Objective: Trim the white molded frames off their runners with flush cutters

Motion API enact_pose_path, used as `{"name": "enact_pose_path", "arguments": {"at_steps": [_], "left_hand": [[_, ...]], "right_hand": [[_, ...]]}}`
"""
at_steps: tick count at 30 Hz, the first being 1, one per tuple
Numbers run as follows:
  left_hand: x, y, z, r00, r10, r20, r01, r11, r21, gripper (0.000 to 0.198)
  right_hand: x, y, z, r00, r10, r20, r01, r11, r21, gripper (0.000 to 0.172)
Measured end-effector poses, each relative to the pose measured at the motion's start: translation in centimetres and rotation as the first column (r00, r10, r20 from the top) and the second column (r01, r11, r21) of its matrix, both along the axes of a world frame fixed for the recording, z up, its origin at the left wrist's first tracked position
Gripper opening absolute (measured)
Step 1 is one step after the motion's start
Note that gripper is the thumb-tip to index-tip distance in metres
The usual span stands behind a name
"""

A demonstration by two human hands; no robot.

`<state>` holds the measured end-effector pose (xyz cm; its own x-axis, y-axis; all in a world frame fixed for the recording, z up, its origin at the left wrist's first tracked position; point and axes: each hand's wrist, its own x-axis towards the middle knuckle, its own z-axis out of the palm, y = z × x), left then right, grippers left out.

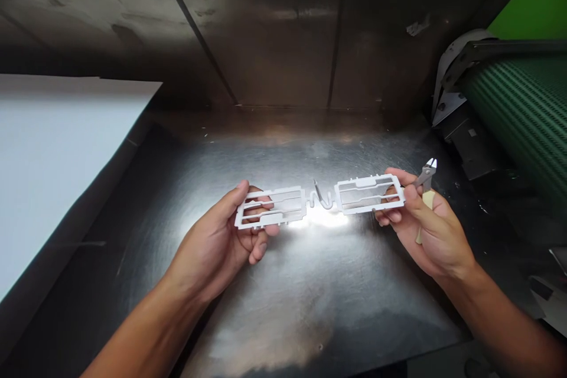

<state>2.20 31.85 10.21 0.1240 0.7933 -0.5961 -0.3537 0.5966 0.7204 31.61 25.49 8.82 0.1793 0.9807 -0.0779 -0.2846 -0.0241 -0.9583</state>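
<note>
A white moulded plastic piece (319,201) hangs in the air over a steel table (310,307). It is two flat rectangular frames joined by a curved sprue in the middle. My left hand (221,242) pinches the left frame (271,207) with thumb on top and fingers below. My right hand (425,224) grips the right frame (370,194) and also holds small side cutters (426,177), whose metal jaws stick up past my fingers; the pale handles lie in my palm.
A green ribbed conveyor belt (522,112) with a grey metal bracket stands at the right. A large white sheet (53,153) covers the left side. Dark metal panels form the back wall.
</note>
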Motion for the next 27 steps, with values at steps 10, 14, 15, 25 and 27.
{"name": "enact_pose_path", "arguments": {"at_steps": [10, 14, 15, 25, 27], "left_hand": [[-1.3, 0.5, -1.8, 0.863, -0.262, 0.432, 0.304, 0.952, -0.030, 0.034], [-1.7, 0.1, -1.7, 0.903, -0.264, 0.339, 0.266, 0.963, 0.039, 0.051], [-1.7, -0.1, -1.7, 0.914, -0.274, 0.299, 0.271, 0.961, 0.052, 0.054], [-0.4, -1.8, -2.6, 0.984, -0.176, 0.000, 0.159, 0.892, 0.423, 0.050], [-0.1, -2.4, -2.4, 0.983, -0.180, -0.038, 0.178, 0.877, 0.447, 0.048]], "right_hand": [[0.9, -0.5, 0.5, 0.601, -0.416, 0.682, 0.082, 0.881, 0.466, 0.031], [1.3, 0.1, 0.7, 0.558, -0.468, 0.685, 0.078, 0.852, 0.518, 0.029], [1.6, 0.3, 0.8, 0.537, -0.486, 0.689, 0.089, 0.845, 0.527, 0.029], [0.8, -1.3, -0.6, 0.795, 0.057, 0.604, -0.177, 0.974, 0.142, 0.045], [-0.7, -2.0, -1.0, 0.718, 0.244, 0.652, -0.354, 0.934, 0.040, 0.040]]}}
